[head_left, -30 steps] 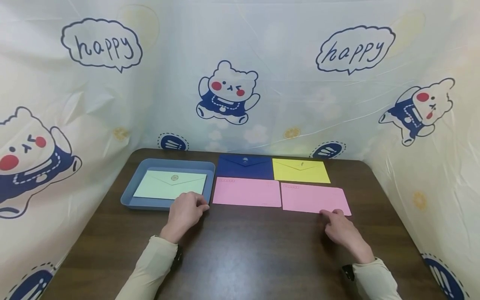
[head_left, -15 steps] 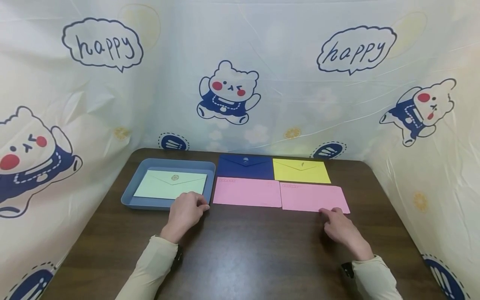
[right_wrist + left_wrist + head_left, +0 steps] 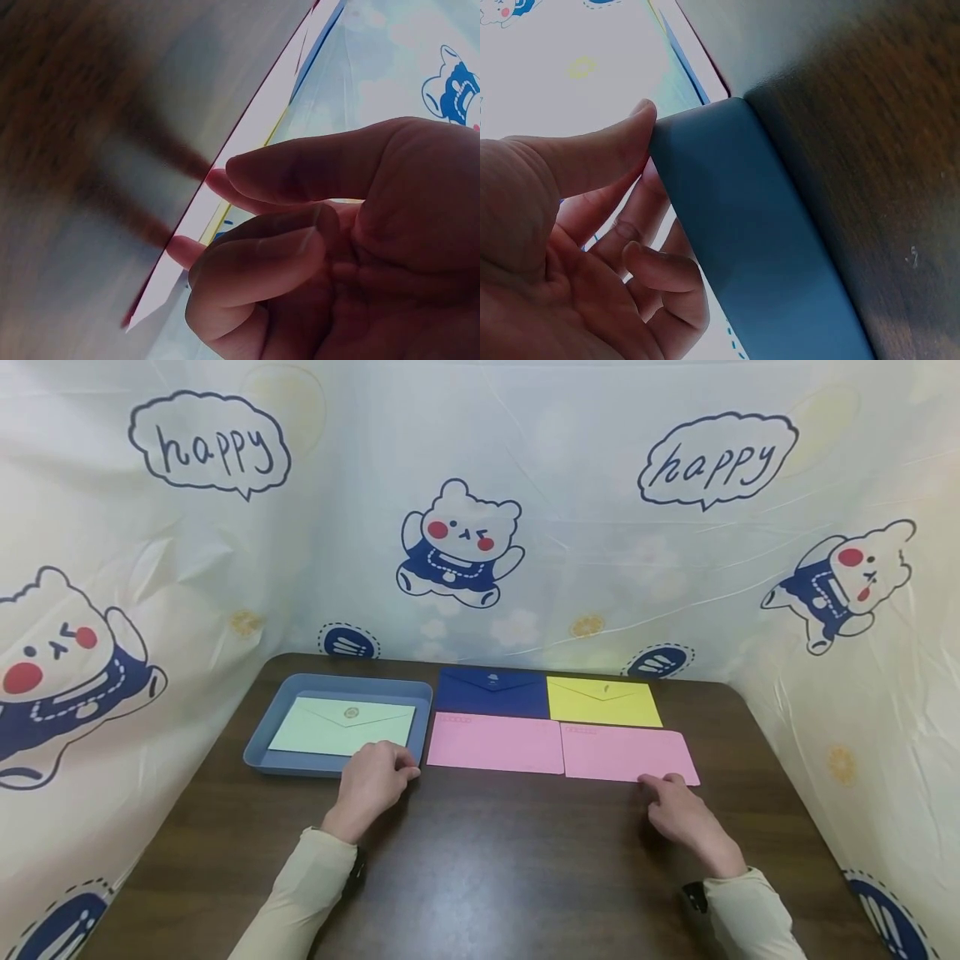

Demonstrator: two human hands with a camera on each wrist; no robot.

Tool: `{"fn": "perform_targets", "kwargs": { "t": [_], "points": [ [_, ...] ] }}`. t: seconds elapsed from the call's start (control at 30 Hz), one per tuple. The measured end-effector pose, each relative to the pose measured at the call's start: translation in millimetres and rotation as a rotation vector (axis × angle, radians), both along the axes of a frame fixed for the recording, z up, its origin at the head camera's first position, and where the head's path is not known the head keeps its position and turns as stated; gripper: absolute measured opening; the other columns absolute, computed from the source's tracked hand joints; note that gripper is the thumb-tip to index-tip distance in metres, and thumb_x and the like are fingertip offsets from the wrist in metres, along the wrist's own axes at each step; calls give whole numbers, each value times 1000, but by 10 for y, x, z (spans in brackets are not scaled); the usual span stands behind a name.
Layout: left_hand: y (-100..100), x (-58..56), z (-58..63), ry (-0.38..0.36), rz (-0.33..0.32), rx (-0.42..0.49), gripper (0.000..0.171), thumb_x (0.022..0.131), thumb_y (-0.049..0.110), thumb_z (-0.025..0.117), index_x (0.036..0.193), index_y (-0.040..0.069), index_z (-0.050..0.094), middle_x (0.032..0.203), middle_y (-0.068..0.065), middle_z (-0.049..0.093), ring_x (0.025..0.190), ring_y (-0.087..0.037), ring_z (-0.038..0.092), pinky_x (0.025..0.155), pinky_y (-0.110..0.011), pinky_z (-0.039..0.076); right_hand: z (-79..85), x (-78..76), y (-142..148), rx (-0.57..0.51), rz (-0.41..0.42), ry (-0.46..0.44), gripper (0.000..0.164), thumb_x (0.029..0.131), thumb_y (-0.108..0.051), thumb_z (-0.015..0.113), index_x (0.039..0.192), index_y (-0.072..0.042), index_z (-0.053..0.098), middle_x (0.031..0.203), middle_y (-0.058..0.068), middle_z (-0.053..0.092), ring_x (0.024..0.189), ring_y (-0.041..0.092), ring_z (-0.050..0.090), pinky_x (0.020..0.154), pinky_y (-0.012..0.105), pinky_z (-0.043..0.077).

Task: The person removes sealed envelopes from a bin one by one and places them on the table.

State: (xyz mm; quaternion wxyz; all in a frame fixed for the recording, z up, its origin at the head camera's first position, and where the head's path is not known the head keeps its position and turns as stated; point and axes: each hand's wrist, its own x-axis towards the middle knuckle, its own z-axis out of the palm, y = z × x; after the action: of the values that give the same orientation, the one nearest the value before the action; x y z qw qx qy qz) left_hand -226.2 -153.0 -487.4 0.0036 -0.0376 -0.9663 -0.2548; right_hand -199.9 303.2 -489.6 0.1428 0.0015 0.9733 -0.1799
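Note:
The left hand (image 3: 371, 785) is over the front right corner of a blue tray (image 3: 300, 766) holding a mint-green envelope (image 3: 322, 731). In the left wrist view, its thumb tip touches the rim and its loosely bent fingers lie on the far side of the tray wall (image 3: 735, 210). The right hand (image 3: 686, 818) rests two fingertips on the near edge of the right-hand pink envelope (image 3: 622, 752); its other fingers are bent. Beside that lies another pink envelope (image 3: 495, 743), almost edge to edge with it. Behind them are a navy envelope (image 3: 491, 693) and a yellow envelope (image 3: 603, 702).
All of this sits toward the back of a dark wooden table (image 3: 480, 877). A pale curtain (image 3: 585, 577) printed with bears hangs around its back and sides.
The right-hand pink envelope has slid slightly left and away from the person under the right fingertips, closing the gap to the other pink envelope. The left hand stays at the tray corner.

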Motion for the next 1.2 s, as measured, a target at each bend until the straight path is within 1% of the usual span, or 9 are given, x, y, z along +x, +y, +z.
{"fn": "perform_targets", "kwargs": {
  "t": [0.07, 0.27, 0.53, 0.7, 0.8, 0.87, 1.0, 1.07, 1.2],
  "points": [
    [1, -3, 3, 4, -4, 0, 4, 88, 9, 86, 89, 9, 82, 79, 0, 73, 72, -21, 60, 66, -41, 54, 0, 2, 9, -4, 4, 2, 51, 92, 0, 54, 143, 5, 57, 128, 37, 50, 99, 44, 58, 88, 66, 51],
    [-4, 6, 12, 27, -18, 4, 5, 89, 10, 84, 85, 13, 82, 78, 2, 73, 71, -19, 62, 63, -41, 53, -3, 18, 35, -20, 46, 51, 48, 92, 0, 53, 140, 7, 58, 127, 38, 52, 102, 46, 59, 90, 66, 50],
    [-3, 2, 33, 27, -22, 6, 6, 89, 10, 85, 85, 13, 82, 78, 2, 72, 70, -19, 61, 63, -41, 52, -24, 14, 41, -12, 50, 77, 47, 92, 0, 54, 138, 7, 60, 127, 38, 51, 99, 46, 59, 88, 65, 51],
    [0, 0, 41, 20, -20, 6, 6, 89, 10, 85, 86, 13, 82, 78, 2, 72, 71, -19, 61, 64, -41, 53, -18, 6, 48, -19, 44, 58, 49, 93, -1, 55, 141, 7, 58, 129, 39, 49, 100, 46, 59, 90, 66, 51],
    [2, -7, 44, 17, -19, 7, 6, 89, 10, 85, 86, 13, 82, 79, 1, 72, 71, -19, 61, 64, -42, 53, 7, 0, 48, -27, 28, 44, 49, 94, -2, 55, 142, 7, 56, 131, 40, 47, 100, 46, 59, 89, 67, 51],
    [4, -12, 45, 16, -19, 7, 5, 89, 10, 85, 86, 13, 82, 79, 1, 72, 72, -19, 62, 65, -41, 53, 36, -4, 46, -40, 10, 52, 48, 95, -2, 54, 142, 8, 56, 133, 41, 46, 104, 49, 59, 91, 68, 50],
    [5, -15, 50, 6, -14, 5, 5, 89, 11, 85, 86, 12, 82, 81, 1, 73, 73, -20, 62, 66, -42, 53, 98, -15, 23, -94, -21, 90, 46, 97, -4, 54, 142, 8, 55, 139, 40, 47, 121, 55, 54, 99, 72, 45],
    [4, -12, 53, -9, -7, 4, 4, 89, 11, 85, 87, 12, 82, 81, 0, 73, 73, -20, 62, 67, -42, 53, 123, -23, -5, -126, -13, 115, 45, 98, -3, 55, 141, 9, 57, 140, 39, 49, 126, 56, 51, 102, 72, 43],
    [2, -4, 42, -35, 6, 8, 4, 89, 11, 85, 89, 10, 82, 82, 0, 73, 73, -21, 61, 68, -41, 53, 147, -41, -88, -170, 19, 155, 40, 97, -2, 58, 135, 10, 61, 137, 37, 54, 128, 55, 50, 104, 70, 43]
  ]
}}
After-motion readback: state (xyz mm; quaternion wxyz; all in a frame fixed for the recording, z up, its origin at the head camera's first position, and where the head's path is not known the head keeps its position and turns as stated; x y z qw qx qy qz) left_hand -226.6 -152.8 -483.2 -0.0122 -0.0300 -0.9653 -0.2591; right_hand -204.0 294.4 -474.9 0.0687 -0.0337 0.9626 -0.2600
